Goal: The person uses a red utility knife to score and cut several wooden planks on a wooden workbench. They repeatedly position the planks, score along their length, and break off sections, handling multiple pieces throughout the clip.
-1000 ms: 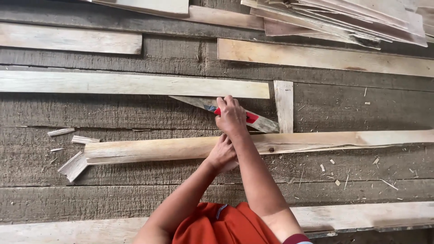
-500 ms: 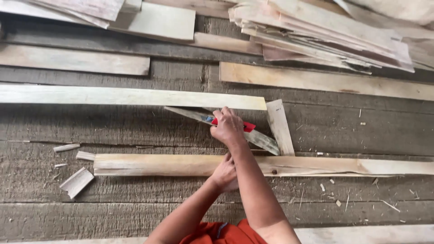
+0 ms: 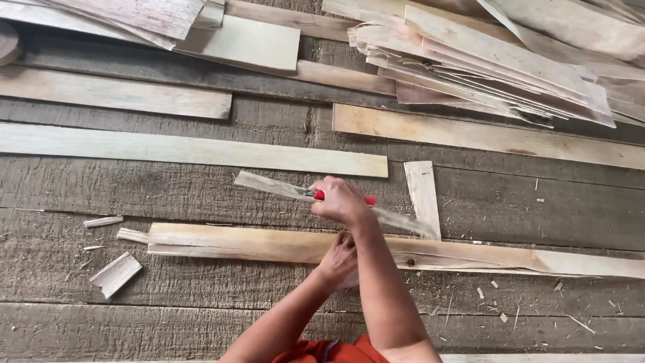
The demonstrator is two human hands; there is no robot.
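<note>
while your right hand [image 3: 339, 199] grips red-handled blade [image 3: 269, 183] in closed fist above long plank [image 3: 235, 242], your left hand [image 3: 339, 261] presses plank, fingers curled on its edge.

Bare forearms, two bare hands — orange garment [image 3: 329, 351] at the bottom edge
</note>
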